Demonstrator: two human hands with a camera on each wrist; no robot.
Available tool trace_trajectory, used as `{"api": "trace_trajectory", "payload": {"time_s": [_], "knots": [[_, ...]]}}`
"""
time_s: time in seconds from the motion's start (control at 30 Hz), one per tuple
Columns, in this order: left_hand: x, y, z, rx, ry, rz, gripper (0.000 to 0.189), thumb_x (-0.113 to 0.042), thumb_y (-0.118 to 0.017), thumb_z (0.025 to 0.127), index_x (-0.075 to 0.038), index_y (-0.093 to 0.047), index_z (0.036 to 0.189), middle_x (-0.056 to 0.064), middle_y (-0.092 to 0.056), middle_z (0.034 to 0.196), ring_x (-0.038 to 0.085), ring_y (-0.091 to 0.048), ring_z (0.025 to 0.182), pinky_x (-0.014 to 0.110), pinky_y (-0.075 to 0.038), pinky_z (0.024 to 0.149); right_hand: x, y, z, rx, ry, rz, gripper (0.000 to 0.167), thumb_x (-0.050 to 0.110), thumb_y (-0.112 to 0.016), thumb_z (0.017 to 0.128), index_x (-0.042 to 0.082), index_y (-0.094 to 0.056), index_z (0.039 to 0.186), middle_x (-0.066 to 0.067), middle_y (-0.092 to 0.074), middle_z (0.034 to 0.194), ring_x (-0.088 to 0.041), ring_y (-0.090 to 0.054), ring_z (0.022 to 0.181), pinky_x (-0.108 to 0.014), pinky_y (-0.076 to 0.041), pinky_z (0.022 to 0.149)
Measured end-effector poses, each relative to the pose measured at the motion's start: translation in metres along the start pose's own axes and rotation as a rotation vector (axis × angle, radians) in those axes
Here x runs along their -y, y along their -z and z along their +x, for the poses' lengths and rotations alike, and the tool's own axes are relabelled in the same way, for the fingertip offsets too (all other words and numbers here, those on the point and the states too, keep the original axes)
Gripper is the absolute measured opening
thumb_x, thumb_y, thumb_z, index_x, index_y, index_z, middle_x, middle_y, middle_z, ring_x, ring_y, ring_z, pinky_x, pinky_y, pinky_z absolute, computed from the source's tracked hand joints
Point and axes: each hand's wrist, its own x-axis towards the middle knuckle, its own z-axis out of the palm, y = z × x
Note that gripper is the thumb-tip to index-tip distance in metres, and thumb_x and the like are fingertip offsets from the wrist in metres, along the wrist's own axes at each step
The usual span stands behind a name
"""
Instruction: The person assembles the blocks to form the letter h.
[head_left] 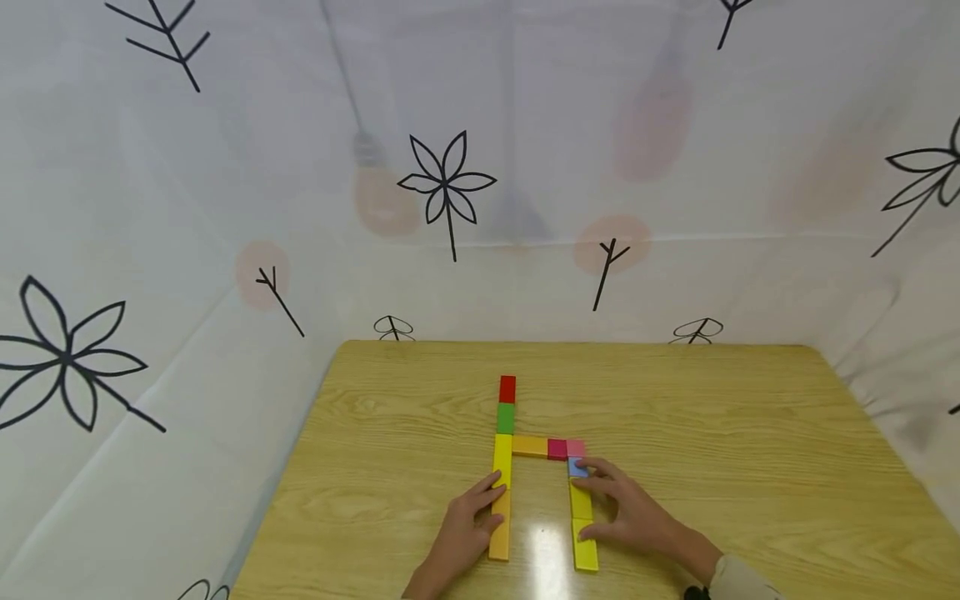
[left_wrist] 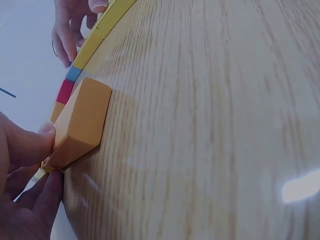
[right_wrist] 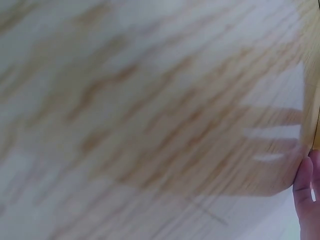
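Coloured blocks lie end to end on the table in an h-like outline. The left column runs from a red block (head_left: 507, 389) through a green block (head_left: 506, 418) and a yellow block (head_left: 502, 454) to an orange block (head_left: 499, 543). My left hand (head_left: 459, 537) rests its fingertips and thumb on the yellow and orange blocks. A crossbar of orange, crimson (head_left: 557, 450) and pink (head_left: 576, 447) blocks meets the right column. There, my right hand (head_left: 630, 515) touches the blue block (head_left: 574, 467) and two yellow blocks (head_left: 586, 552) along their right side, fingers and thumb spread.
The wooden table (head_left: 712, 417) extends around the blocks on all sides. A white cloth (head_left: 510, 292) with black plant drawings hangs behind and beside it. Glare (head_left: 550, 558) shows on the tabletop between the two columns.
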Motion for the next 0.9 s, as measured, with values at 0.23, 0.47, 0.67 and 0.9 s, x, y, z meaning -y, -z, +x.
{"api": "trace_trajectory", "payload": {"time_s": [0.23,0.47,0.67,0.9], "knots": [[-0.0010,-0.0023,0.0017,0.004,-0.001,-0.015,0.041,-0.007,-0.063,0.090,-0.006,-0.057,0.131,0.002,-0.042,0.145,0.026,-0.039,0.132,0.042,-0.038,0.103,-0.0011,0.0034,-0.0006,0.005,0.011,-0.008,0.065,0.047,-0.078,0.072,0.012,-0.064,0.125,-0.007,-0.045,0.139,-0.022,-0.052,0.113,-0.039,-0.049,0.089],[0.0014,-0.0025,0.0031,0.007,-0.011,-0.007,0.041,-0.009,-0.063,0.090,-0.006,-0.057,0.131,0.002,-0.042,0.145,0.026,-0.039,0.132,0.040,-0.038,0.103,-0.0010,0.0037,-0.0003,0.001,0.037,-0.012,0.066,0.045,-0.078,0.072,0.009,-0.063,0.125,-0.010,-0.045,0.137,-0.024,-0.052,0.111,-0.036,-0.049,0.088],[0.0032,-0.0010,0.0037,0.004,-0.006,-0.016,0.041,-0.008,-0.063,0.090,-0.006,-0.057,0.130,0.002,-0.041,0.145,0.026,-0.039,0.131,0.039,-0.038,0.103,-0.0007,0.0041,0.0024,0.015,0.028,-0.007,0.067,0.047,-0.078,0.071,0.009,-0.063,0.125,-0.010,-0.045,0.137,-0.023,-0.052,0.109,-0.036,-0.049,0.088],[0.0055,-0.0030,0.0040,0.009,-0.012,-0.026,0.042,-0.009,-0.063,0.090,-0.006,-0.056,0.132,0.003,-0.040,0.146,0.026,-0.038,0.132,0.039,-0.037,0.103,0.0006,0.0053,0.0019,0.031,0.025,-0.012,0.067,0.047,-0.077,0.072,0.007,-0.063,0.125,-0.013,-0.045,0.137,-0.024,-0.053,0.108,-0.038,-0.050,0.086]]}}
